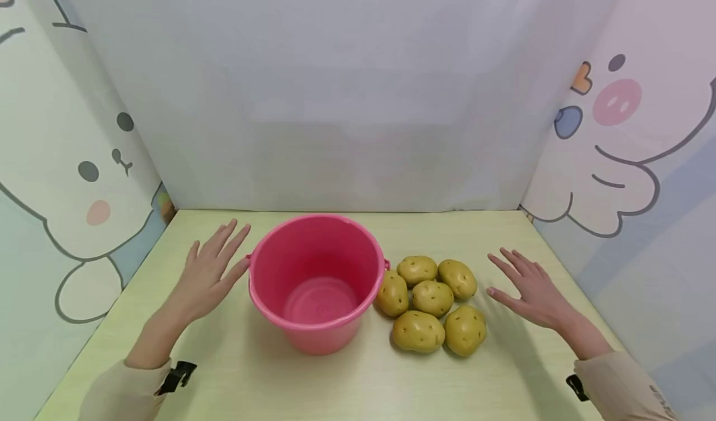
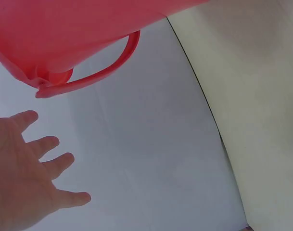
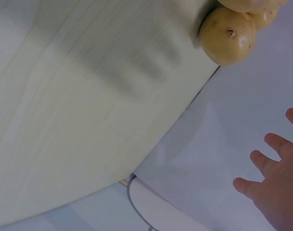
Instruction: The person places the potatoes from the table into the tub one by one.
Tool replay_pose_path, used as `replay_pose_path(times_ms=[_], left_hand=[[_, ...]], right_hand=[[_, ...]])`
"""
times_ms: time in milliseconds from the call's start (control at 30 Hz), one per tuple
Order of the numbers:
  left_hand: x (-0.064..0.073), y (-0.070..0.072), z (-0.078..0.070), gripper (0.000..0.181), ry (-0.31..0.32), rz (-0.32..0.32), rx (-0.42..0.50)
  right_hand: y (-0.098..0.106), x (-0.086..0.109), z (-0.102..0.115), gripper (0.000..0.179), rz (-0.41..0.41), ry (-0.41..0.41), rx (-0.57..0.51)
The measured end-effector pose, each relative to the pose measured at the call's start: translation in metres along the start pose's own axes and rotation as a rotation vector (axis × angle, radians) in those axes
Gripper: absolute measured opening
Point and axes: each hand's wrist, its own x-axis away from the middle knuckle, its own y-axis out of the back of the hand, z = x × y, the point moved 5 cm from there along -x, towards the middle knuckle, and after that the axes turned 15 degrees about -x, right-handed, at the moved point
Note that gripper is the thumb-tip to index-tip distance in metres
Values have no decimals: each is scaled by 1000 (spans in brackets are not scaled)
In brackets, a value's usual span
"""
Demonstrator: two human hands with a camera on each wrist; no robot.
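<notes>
A pink bucket (image 1: 321,340) stands upright in the middle of the table with nothing inside it. Just left of its rim, my left hand (image 1: 207,278) is held with fingers spread and straight, the thumb tip right at the bucket's side knob. The left wrist view shows the bucket's handle (image 2: 98,74) hanging along its outer wall. To the bucket's right lies a group of several potatoes (image 1: 432,298), close together. My right hand (image 1: 534,293) hovers to the right of the potatoes, fingers extended and holding nothing.
The pale wooden table (image 1: 369,390) ends at a plain white back wall (image 1: 347,97). Side panels with cartoon animals, a white one (image 1: 100,160) at left and a pig (image 1: 621,110) at right, close in both sides. A black strap (image 1: 176,377) is at the left sleeve.
</notes>
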Motion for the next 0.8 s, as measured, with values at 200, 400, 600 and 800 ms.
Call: replay_pose_path(times_ms=[200, 400, 600, 800], left_hand=[[-3, 1, -10, 58, -39, 4, -8], [-5, 1, -19, 62, -63, 15, -19], [-6, 0, -24, 61, -75, 28, -14], [-5, -1, -24, 63, -78, 40, -31]], right_hand=[[-8, 0, 2, 64, 41, 14, -31], [-15, 0, 8, 64, 75, 57, -42], [-21, 0, 16, 64, 102, 100, -47], [-27, 2, 24, 67, 152, 133, -85]])
